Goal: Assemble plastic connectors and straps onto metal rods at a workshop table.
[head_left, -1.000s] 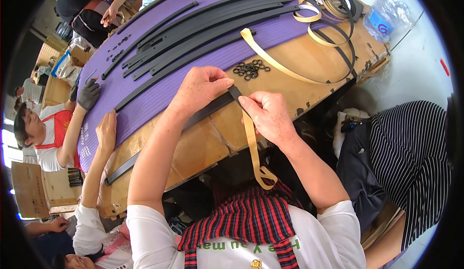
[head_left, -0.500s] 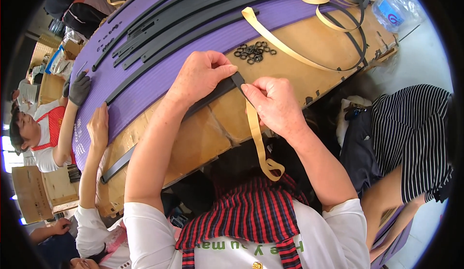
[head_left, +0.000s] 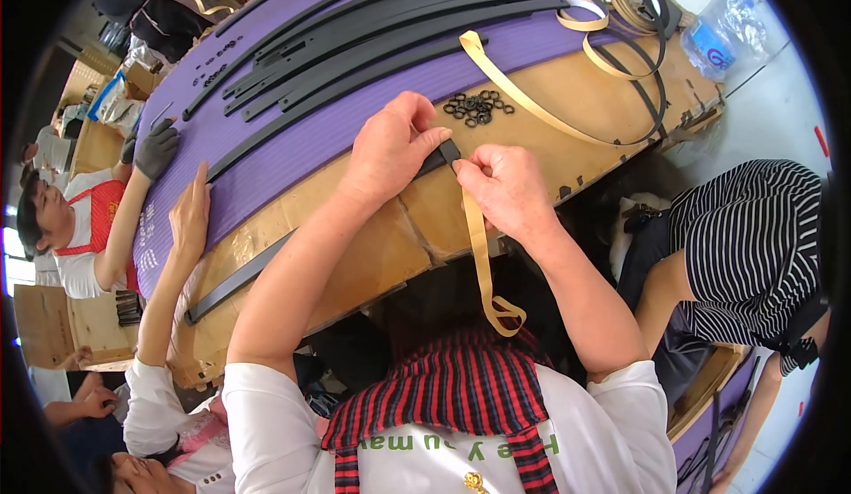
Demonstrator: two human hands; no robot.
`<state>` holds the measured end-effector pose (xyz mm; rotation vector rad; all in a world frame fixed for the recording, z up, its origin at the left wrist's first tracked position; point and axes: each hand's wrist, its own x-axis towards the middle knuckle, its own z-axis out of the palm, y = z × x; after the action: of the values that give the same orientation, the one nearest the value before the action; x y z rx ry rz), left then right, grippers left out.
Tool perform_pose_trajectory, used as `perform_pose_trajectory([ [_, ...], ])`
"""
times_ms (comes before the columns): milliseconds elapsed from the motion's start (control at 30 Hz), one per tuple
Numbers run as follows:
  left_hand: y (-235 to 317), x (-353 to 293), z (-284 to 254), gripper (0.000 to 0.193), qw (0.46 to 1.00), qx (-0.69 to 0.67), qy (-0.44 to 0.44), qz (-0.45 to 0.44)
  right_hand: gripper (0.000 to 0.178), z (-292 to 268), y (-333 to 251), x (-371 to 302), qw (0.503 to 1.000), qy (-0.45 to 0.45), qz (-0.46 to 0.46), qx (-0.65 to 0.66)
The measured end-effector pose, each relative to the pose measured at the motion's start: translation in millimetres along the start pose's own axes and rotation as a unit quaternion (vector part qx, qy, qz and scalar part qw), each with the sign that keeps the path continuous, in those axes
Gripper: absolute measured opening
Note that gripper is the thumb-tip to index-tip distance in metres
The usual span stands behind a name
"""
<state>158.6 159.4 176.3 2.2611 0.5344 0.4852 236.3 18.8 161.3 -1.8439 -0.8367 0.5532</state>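
My left hand (head_left: 394,150) is closed around the end of a flat black bar (head_left: 241,274) at the table's near edge, its thumb pressed down on top. The bar's middle is hidden behind my forearm. Thumb and fingers of my right hand (head_left: 507,188) pinch a strip of tape (head_left: 480,250) just off that end. This tape is black on one face and cream on the other; its tail hangs below the edge and curls in a loop. A short black piece (head_left: 450,152) shows between my two thumbs. Behind them lies a pile of small black rings (head_left: 479,107).
Several long black bars (head_left: 355,46) rest on a purple mat (head_left: 266,152). Coils of cream and black tape (head_left: 620,6) lie at the far right, near a clear plastic bottle (head_left: 712,46). A co-worker's gloved hand (head_left: 158,150) and another person's bare hand (head_left: 190,215) are at the left.
Both hands still hold the bar end and tape, now slightly farther right in view. Less black tape shows between them. The person in stripes at right has shifted posture.
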Motion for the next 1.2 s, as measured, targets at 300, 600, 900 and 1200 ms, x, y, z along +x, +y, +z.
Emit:
perform_pose_trajectory([
  [300, -0.9, -20.0, -7.0, 0.019, 0.987, 0.044, -0.007, 0.157, 0.024, -5.6, -16.0, -1.2, 0.996, -0.041, 0.064, 0.038],
  [600, 18.2, -22.5, -13.3, 0.026, 0.974, 0.186, -0.073, 0.103, 0.024, -7.3, -1.9, 1.1, 0.999, -0.038, -0.011, 0.007],
  [900, 89.3, -56.8, -56.8, 0.028, 0.996, -0.040, -0.064, 0.038, 0.011, -18.9, -39.1, -47.6, 0.946, -0.026, -0.180, 0.268],
  [1200, 114.3, -92.2, -74.6, 0.031, 0.993, -0.077, -0.002, 0.089, 0.009, -22.1, -68.7, -78.3, 0.930, -0.038, -0.226, 0.288],
])
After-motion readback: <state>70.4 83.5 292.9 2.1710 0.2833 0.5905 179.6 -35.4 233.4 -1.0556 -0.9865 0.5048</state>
